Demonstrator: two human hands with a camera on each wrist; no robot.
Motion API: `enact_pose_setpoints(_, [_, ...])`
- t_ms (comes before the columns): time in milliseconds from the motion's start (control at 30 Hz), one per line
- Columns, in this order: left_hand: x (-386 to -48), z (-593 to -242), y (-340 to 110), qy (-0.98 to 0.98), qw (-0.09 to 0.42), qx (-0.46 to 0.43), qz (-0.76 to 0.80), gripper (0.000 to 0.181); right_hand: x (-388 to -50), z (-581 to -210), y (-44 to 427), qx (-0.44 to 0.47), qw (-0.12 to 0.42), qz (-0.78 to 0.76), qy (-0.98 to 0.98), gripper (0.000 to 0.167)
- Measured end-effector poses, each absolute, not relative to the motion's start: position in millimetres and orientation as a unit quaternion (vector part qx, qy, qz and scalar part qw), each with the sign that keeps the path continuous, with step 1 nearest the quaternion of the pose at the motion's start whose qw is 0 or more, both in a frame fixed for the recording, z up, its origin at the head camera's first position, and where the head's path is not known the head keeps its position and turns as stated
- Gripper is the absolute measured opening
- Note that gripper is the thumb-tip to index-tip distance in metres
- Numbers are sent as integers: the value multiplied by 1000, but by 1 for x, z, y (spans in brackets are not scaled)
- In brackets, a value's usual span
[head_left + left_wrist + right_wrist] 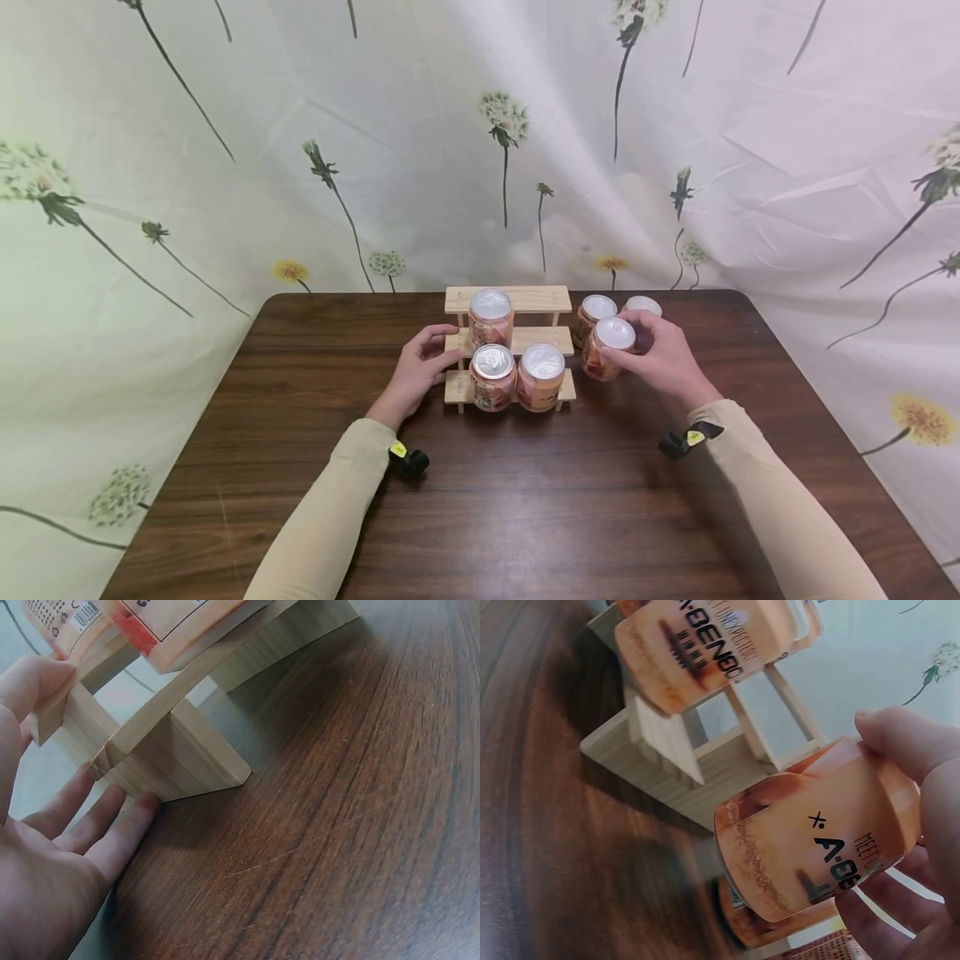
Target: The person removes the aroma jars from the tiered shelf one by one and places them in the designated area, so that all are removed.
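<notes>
A wooden three-step rack (543, 340) carries two jars on its lowest step, the left one (493, 387) beside the right one (542, 383), and a third jar (491, 321) on the middle step. My left hand (414, 373) touches the rack's left end; in the left wrist view its fingertips (147, 801) rest against the wooden side, fingers fairly straight. My right hand (666, 358) grips an orange jar (609, 354) with a silvery lid, to the right of the rack. In the right wrist view thumb and fingers hold that jar (817, 840) from both sides.
Behind the held jar stand two more jars on the dark wooden table (495, 517), one (597, 308) near the rack and one (643, 306) to its right. A cloth (420, 125) printed with dandelions hangs behind the table.
</notes>
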State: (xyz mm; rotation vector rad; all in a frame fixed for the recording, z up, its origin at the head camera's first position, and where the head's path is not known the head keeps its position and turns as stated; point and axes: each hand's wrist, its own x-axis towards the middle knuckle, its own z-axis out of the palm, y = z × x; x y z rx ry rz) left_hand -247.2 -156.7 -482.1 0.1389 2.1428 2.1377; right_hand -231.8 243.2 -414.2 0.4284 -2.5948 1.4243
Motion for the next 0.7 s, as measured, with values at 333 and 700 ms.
enact_pose_setpoints(333, [-246,-483,-157,712,55,43,698,44,-233,-435,245,144,78,446,-880,52])
enact_pose_setpoints(700, [-247,-481,-156,708,59,35,703,43,-237,-447,248,140,67,427,-891,53])
